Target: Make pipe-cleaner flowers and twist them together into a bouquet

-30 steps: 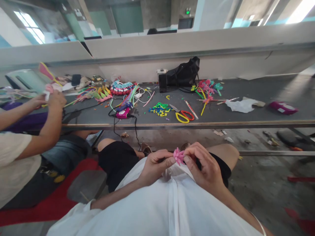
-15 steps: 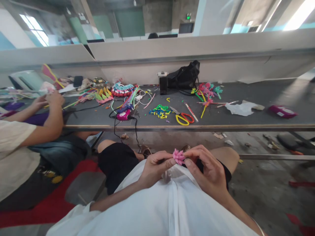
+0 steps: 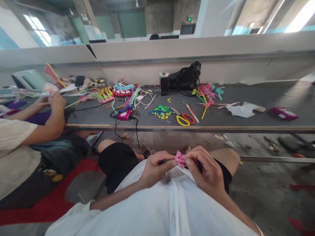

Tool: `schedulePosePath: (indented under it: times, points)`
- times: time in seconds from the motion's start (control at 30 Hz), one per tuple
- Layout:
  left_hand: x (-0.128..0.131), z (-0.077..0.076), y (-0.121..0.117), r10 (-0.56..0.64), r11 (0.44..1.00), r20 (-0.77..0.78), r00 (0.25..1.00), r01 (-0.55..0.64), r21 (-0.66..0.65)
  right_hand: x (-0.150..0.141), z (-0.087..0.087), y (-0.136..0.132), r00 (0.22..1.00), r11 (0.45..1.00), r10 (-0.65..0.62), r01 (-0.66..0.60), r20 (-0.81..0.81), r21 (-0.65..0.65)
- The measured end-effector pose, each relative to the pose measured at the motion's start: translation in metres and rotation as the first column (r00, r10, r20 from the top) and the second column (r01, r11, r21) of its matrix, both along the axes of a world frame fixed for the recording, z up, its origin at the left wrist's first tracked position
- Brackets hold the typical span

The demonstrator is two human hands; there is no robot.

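Pink flower sits between left and right hand fingertips.

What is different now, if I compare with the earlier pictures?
The pink flower seems slightly turned between the fingers; which way, I cannot tell. The left hand and right hand both still hold it, and nothing was let go. The whole view shifted a little as the camera moved. The scissors, tube pieces and black bag stayed in place.

Table edge, scissors just beyond
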State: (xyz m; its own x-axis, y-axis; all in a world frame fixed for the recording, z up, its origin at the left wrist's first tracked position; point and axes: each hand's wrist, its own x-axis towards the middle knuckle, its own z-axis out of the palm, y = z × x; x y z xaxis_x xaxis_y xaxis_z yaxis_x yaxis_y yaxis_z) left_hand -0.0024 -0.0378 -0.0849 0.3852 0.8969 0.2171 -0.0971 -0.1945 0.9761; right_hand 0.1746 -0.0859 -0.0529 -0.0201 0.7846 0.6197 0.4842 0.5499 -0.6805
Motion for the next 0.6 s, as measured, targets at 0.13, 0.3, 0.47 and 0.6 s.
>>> schedulePosePath:
  times: [0.13, 0.3, 0.47, 0.6]
  points:
    - [0.002, 0.0, 0.0, 0.01, 1.0, 0.008, 1.0, -0.01, -0.018, -0.001, 0.001, 0.0, 1.0, 1.0, 0.01, -0.01, 0.007, -0.01]
    - [0.005, 0.004, 0.0, -0.002, 0.992, 0.013, 1.0, 0.004, -0.124, -0.003, -0.001, 0.0, 0.999, 0.999, -0.004, 0.002, -0.039, -0.043]
    - [0.004, 0.008, -0.003, 0.022, 0.969, 0.015, 1.0, -0.017, -0.247, 0.035, -0.049, 0.005, 0.959, 0.94, -0.282, 0.284, 0.037, -0.189]
    - [0.003, 0.006, -0.005, 0.05, 0.953, 0.063, 0.997, -0.029, -0.3, 0.096, -0.126, -0.003, 0.748, 0.752, -0.449, 0.612, 0.489, -0.246]
